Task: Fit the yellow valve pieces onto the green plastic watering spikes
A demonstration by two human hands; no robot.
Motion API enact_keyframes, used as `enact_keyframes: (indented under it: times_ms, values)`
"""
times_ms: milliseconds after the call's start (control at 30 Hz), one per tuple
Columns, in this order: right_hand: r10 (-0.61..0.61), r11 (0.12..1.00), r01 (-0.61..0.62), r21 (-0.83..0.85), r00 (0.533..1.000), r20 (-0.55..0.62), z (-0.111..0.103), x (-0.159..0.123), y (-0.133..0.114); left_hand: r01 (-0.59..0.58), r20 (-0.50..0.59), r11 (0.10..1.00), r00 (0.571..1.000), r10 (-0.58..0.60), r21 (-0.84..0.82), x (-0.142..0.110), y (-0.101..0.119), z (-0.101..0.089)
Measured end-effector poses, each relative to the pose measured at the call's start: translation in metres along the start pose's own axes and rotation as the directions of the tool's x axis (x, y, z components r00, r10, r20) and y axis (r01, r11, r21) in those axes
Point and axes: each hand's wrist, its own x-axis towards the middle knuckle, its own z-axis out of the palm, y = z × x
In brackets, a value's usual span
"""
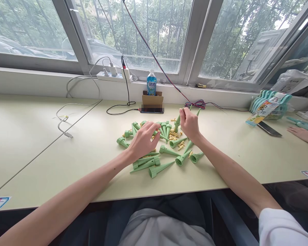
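Two bare hands work over more than a dozen ribbed-collared, tapering green plastic spikes (161,169) and a cluster of small yellow T-shaped fittings (174,135), both too overlapped for an exact count, on a smooth, pale surface (92,181). The right hand (190,123), wrist raised at center, pinches one upright green spike (178,122), fingers closed near its tip. The left hand (144,139) arches palm-down over the pile, fingers curled, thumb and forefinger slightly apart; whether they grip anything is unclear. One blue-labeled bottle (151,83) stands upper center.
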Motion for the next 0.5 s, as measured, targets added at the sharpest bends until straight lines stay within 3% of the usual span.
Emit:
enact_keyframes:
  times_ms: [267, 500]
  values:
    - [0.028, 1.0, -0.028, -0.006, 0.996, 0.082, 0.0042, -0.0023, 0.0035, 0.002, 0.015, 1.0, 1.0, -0.002, 0.01, -0.0004, -0.0005, -0.0004]
    - [0.089, 0.992, -0.088, 0.088, 0.996, -0.009, 0.0072, -0.0062, 0.0006, 0.006, 0.028, 1.0, 1.0, -0.007, 0.016, 0.0001, -0.001, -0.0003]
